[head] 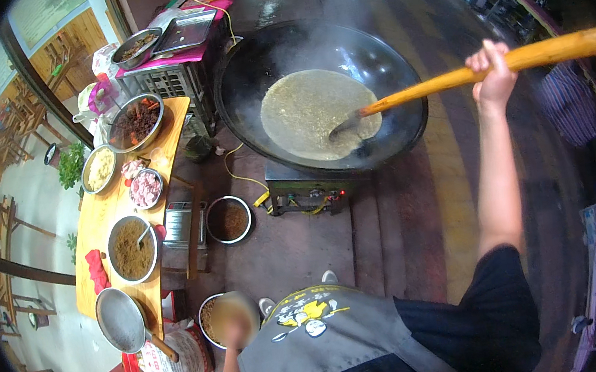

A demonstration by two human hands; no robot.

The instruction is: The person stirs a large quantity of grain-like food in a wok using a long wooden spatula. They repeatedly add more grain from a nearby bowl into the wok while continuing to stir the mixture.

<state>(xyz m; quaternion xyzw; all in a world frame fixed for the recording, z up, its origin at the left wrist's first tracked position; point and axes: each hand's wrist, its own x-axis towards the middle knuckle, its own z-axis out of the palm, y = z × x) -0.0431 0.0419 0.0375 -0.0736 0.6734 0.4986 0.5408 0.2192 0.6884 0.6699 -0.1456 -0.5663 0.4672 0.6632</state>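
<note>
My right hand [493, 70] grips the thick wooden handle [562, 47] of a long wok shovel. Its metal blade [344, 126] dips into pale, steaming liquid [316, 110] with small bits in it, inside a very large black wok [240, 92]. Low in the view, my left hand [233, 335] is at a blurred, round, tan thing [235, 310], beside and partly over a white-rimmed basin [203, 325] of brown food. The blur hides whether its fingers hold anything.
A wooden table [168, 225] at left bears bowls of food, a red cloth [97, 271] and a wok with a wooden handle [121, 322]. A basin of dark red-brown contents [229, 220] stands on the floor. The wok sits on a burner stand [304, 188] near a yellow cable [243, 177].
</note>
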